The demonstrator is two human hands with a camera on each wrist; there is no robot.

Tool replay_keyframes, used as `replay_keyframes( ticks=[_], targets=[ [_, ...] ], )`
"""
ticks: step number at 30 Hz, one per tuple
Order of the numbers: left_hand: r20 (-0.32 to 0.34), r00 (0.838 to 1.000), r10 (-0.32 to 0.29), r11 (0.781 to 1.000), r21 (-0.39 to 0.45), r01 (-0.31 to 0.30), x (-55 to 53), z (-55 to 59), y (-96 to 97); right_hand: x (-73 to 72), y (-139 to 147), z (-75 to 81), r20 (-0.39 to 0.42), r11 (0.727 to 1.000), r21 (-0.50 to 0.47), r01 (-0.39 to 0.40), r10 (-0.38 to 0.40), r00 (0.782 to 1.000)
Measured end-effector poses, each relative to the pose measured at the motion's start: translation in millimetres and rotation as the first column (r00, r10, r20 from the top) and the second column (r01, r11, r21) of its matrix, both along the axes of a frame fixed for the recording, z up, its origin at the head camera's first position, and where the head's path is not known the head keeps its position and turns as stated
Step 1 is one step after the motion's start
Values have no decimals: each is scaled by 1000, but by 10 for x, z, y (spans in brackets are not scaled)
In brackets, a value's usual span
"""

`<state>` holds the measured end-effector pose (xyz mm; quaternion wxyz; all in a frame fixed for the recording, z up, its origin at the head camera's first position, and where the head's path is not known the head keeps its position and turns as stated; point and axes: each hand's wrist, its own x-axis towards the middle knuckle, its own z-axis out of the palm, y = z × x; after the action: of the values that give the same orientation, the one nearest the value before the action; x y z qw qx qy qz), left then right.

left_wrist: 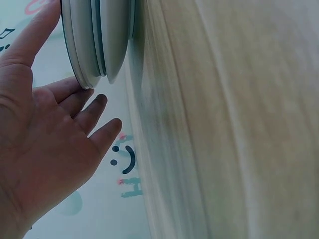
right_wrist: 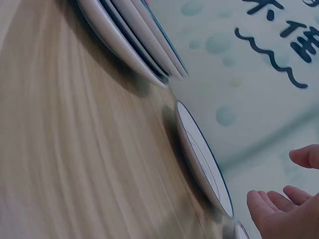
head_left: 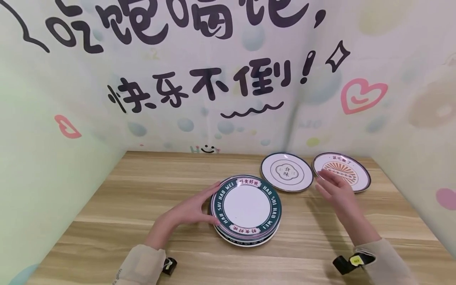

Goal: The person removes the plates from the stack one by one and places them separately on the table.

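Although the left hand [head_left: 187, 209] lies against the stack [head_left: 246, 206], the relation that seems to matter most is that of the right hand [head_left: 338, 196] to the two loose plates at the back right of the table [head_left: 149, 174]. The pale plate [head_left: 287, 171] lies just to the left of the right fingertips and a little beyond them; the sunburst plate [head_left: 352, 169] lies ahead, its near left part covered by the fingers in the head view. Contact with the sunburst plate cannot be told. The right hand is plainly the nearer of the two to both. Its fingers are loose, the thumb apart, and it holds nothing. Being round and flat, the plates give no long axis to line up with, so a grip would likely depend on which stretch of rim is met. The stack sits left of the right hand and nearer the person; there the left thumb and index finger spread around the left rim, touching it, with the other fingers free. Whether they bear any weight cannot be told.
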<state>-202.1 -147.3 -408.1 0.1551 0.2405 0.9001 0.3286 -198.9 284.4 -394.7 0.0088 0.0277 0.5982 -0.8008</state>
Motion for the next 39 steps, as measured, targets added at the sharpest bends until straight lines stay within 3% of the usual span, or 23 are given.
replay_keyframes(
  ticks=[4,8,16,19,24,28,32,39],
  targets=[
    [-8,1000,-4,1000,-2,4,-3,6,-3,2,-185,-15,39,992,107,-66,62,997],
    [-19,1000,-7,1000,9,7,1,8,2,11,-373,-29,89,968,218,-127,110,990],
    [-8,1000,2,1000,15,-2,13,-5,-7,53,-779,-102,105,889,384,-248,225,969],
    [-8,1000,0,1000,19,1,13,-2,-10,56,-916,-146,103,845,475,-244,222,970],
    [-3,1000,-15,999,32,15,16,8,-17,39,-1030,-188,47,774,612,-161,168,985],
    [8,1000,-22,999,44,21,15,0,-6,17,-1024,-205,10,734,666,-129,164,986],
    [21,1000,-23,999,30,23,11,-5,1,0,-999,-198,27,713,687,-141,169,985],
    [23,999,-32,999,34,31,-7,4,-3,-38,-950,-158,23,716,684,-140,170,985]
  ],
)
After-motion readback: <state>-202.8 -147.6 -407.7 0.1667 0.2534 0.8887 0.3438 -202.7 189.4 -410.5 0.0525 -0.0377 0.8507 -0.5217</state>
